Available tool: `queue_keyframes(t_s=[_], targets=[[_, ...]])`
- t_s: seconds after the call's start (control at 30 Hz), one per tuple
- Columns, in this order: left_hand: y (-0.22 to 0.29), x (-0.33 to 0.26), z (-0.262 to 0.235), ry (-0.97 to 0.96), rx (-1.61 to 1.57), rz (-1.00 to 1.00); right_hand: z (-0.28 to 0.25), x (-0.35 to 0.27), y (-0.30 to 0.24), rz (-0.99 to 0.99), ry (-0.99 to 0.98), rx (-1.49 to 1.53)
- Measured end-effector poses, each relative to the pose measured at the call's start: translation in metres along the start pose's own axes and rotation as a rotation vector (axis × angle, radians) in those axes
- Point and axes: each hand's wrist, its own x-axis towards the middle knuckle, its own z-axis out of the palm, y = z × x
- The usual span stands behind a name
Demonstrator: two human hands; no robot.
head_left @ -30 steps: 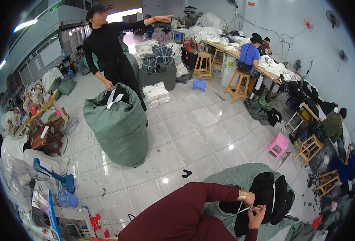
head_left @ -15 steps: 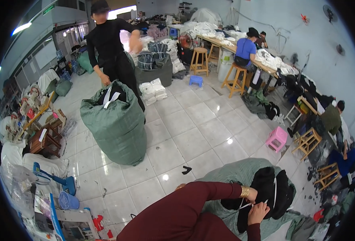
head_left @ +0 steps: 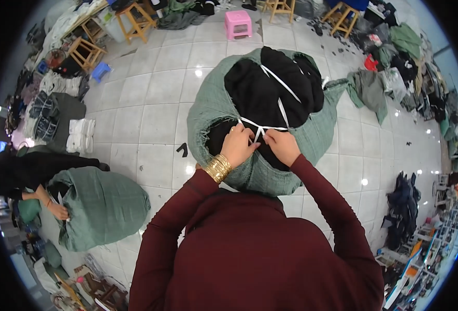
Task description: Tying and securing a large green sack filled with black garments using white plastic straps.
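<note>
A large green woven sack (head_left: 317, 136) lies in front of me, stuffed with black fabric (head_left: 245, 85) that bulges from its mouth. White strips (head_left: 270, 127) run across the fabric and meet near my hands. My left hand (head_left: 238, 147), below gold bangles on the wrist, is closed with its fingertips on the strip. Close beside it, my right hand (head_left: 282, 147) pinches the strip between thumb and fingers. Whether a knot lies there is too small to tell.
At the left, another person's hand (head_left: 59, 211) grips the mouth of a second green sack (head_left: 107, 207). A pink stool (head_left: 238, 25) stands beyond my sack. Dark fabric (head_left: 402, 205) is heaped on the tiled floor at right. A black scrap (head_left: 182, 150) lies left of my sack.
My view has swung right and downward, so my sack is now central. Both hands remain at the white strip. The other person now bends lower over the second sack.
</note>
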Motion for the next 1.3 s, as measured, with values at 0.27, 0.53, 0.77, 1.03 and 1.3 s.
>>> queue_keyframes(t_s=[0.27,0.53,0.77,1.03,1.3], targets=[[-0.017,-0.006,0.01,-0.125,-0.51,-0.19,-0.011,-0.036,-0.012,-0.327,-0.196,-0.369],[-0.015,-0.001,-0.01,-0.368,-0.956,-0.295,-0.013,0.011,-0.035,-0.587,-0.426,-0.526],[-0.038,-0.023,0.018,-0.247,-0.74,-0.108,0.0,0.032,-0.024,-0.337,-0.531,-0.068],[-0.017,-0.009,0.031,0.118,-0.45,-0.091,-0.012,0.063,0.006,-0.188,-0.55,0.137],[-0.026,-0.012,0.036,0.135,-0.431,-0.253,0.008,0.061,0.009,-0.718,-0.207,-0.17]])
